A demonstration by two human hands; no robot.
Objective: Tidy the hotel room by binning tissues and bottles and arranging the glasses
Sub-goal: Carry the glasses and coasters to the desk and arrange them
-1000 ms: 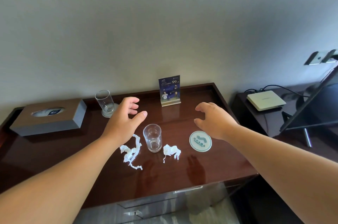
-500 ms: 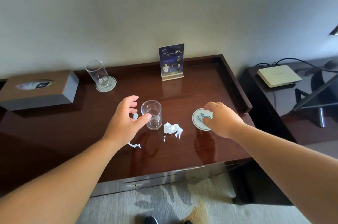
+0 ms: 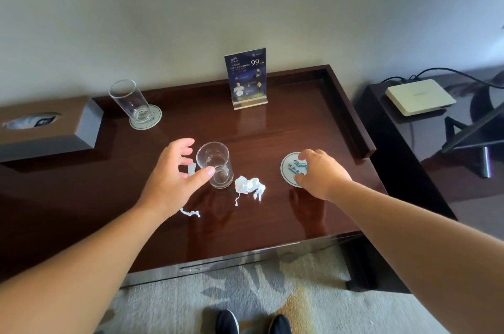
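Note:
A clear glass (image 3: 215, 164) stands mid-desk. My left hand (image 3: 174, 178) curls around its left side with fingers apart, the thumb tip touching the glass's front. A white crumpled tissue (image 3: 249, 185) lies just right of the glass. A second twisted tissue (image 3: 191, 213) lies mostly hidden under my left hand. My right hand (image 3: 319, 172) is down on a round white coaster (image 3: 290, 167), fingertips and thumb pinching its right part; the coaster lies flat. Another glass (image 3: 131, 103) stands on a coaster (image 3: 152, 122) at the back left.
The dark wooden desk (image 3: 272, 137) has a raised rim at the back and right. A tissue box (image 3: 46, 126) sits at the far left and a blue sign stand (image 3: 245, 78) at the back. A white box (image 3: 420, 96) with cables lies on the side unit at right.
The view tilted down and closer. My left hand came down over the twisted tissue to the glass. My right hand dropped onto the coaster and closed its fingers on it.

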